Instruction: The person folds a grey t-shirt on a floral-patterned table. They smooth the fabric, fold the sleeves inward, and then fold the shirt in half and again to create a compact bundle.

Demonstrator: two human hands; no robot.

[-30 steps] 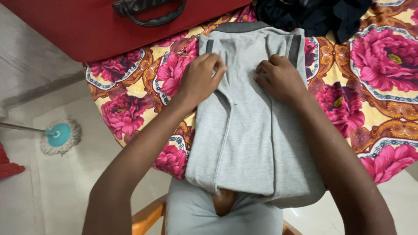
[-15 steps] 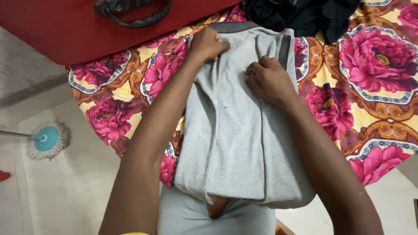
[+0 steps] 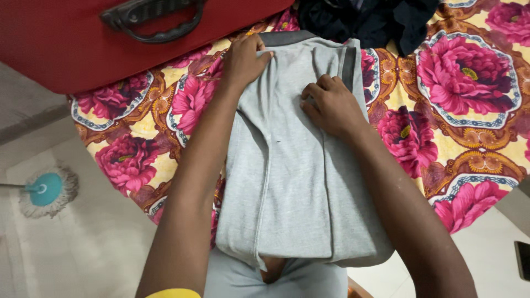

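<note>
A light grey shirt [image 3: 295, 187] with dark grey trim lies folded lengthwise on a flowered bedspread [image 3: 469, 127]; its lower end hangs over the bed's near edge. My left hand [image 3: 243, 59] rests on the shirt's top left corner by the dark collar band, fingers curled onto the cloth. My right hand [image 3: 330, 105] presses flat on the upper middle of the shirt, fingers bent along a fold. Whether either hand pinches the fabric cannot be told.
A red suitcase [image 3: 72, 49] with a black handle [image 3: 152, 19] lies at the top left of the bed. Dark clothes [image 3: 370, 19] are heaped beyond the shirt. A teal and white mop head [image 3: 47, 190] sits on the pale tiled floor at left.
My left hand has slid from the shirt's upper middle up to its top left corner. My right hand stayed on the fold. The view shifted slightly.
</note>
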